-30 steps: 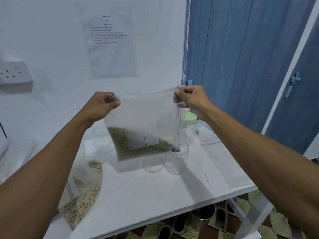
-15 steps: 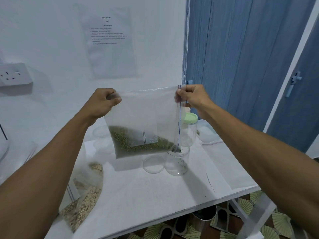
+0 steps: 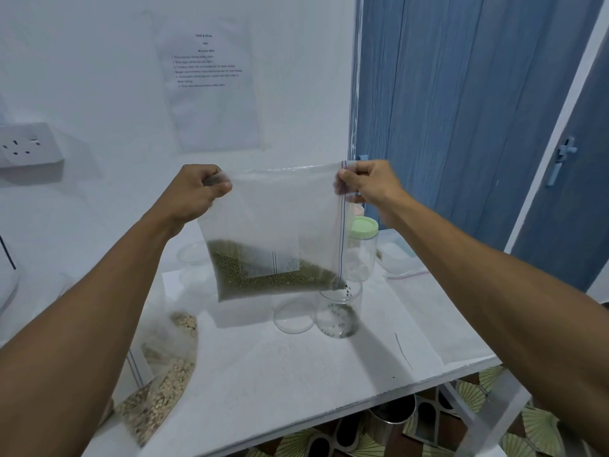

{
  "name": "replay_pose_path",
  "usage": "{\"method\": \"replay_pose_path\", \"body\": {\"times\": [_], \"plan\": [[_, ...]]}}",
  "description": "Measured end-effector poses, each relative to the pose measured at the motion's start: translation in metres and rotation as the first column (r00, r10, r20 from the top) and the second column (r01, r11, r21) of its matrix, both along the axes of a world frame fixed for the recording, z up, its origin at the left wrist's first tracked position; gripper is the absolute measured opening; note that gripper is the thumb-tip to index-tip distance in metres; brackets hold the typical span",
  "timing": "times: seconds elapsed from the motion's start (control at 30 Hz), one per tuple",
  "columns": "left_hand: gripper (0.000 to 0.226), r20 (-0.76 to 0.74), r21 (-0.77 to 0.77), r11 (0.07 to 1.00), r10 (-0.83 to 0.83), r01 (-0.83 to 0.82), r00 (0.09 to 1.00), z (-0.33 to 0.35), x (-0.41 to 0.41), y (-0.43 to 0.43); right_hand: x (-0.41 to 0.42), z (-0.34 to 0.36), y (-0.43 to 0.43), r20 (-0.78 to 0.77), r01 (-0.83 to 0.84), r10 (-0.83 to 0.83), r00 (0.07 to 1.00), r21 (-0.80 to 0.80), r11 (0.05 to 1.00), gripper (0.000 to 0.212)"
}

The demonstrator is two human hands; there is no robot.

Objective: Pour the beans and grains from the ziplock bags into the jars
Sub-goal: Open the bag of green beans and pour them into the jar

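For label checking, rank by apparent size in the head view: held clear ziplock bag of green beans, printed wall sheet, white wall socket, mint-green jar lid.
1. clear ziplock bag of green beans, nearest the camera
2. printed wall sheet
3. white wall socket
4. mint-green jar lid

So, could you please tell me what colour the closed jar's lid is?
The lid is pale green; head view.

The print on the wall sheet (image 3: 211, 84) at 12 o'clock is too small to read. The ziplock bag (image 3: 273, 232) hides the mouth of the open jar (image 3: 339, 316) and most of a second jar (image 3: 192, 262) at 10 o'clock. The grain bag (image 3: 161, 374) at 7 o'clock is blurred and lies partly behind the left forearm (image 3: 82, 324).
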State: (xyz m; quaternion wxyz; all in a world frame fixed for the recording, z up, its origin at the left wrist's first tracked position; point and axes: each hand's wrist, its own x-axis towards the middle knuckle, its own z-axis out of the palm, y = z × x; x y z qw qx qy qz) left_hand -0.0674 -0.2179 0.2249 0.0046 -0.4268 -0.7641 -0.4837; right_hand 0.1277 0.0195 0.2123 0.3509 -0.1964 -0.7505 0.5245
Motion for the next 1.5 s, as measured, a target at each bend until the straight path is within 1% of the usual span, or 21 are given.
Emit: {"method": "replay_pose_path", "body": {"times": [0.23,0.37,0.6,0.77,1.03,1.2,1.5], "plan": [[0.045,0.002,0.010,1.000,-0.012,0.012,1.000,-0.001,-0.001,0.000,0.001,-0.001,0.000,0.003,0.007,-0.007,1.000,0.006,1.000,0.016],[0.039,0.008,0.011,1.000,-0.012,0.012,1.000,-0.001,-0.002,0.002,0.000,-0.002,0.000,-0.004,0.011,-0.011,1.000,0.003,1.000,0.016],[0.048,-0.002,0.011,1.000,-0.015,0.015,1.000,0.001,0.001,0.005,0.002,-0.005,0.004,-0.006,0.010,-0.010,1.000,-0.014,1.000,0.020],[0.037,-0.049,0.002,0.999,-0.032,0.032,0.998,0.005,0.001,0.007,0.005,-0.008,0.005,-0.022,0.020,-0.020,1.000,-0.036,0.999,0.021],[0.036,-0.068,-0.025,0.998,-0.052,0.051,0.996,0.008,-0.001,0.007,0.007,-0.009,0.005,-0.025,0.013,-0.014,1.000,-0.057,0.998,0.021],[0.037,-0.064,-0.036,0.998,-0.056,0.054,0.996,0.011,-0.002,0.008,0.008,-0.010,0.005,-0.029,0.016,-0.018,0.999,-0.063,0.998,0.020],[0.033,-0.053,-0.036,0.998,-0.056,0.054,0.997,0.012,-0.002,0.009,0.010,-0.011,0.005,-0.026,0.028,-0.030,0.999,-0.065,0.997,0.018]]}}
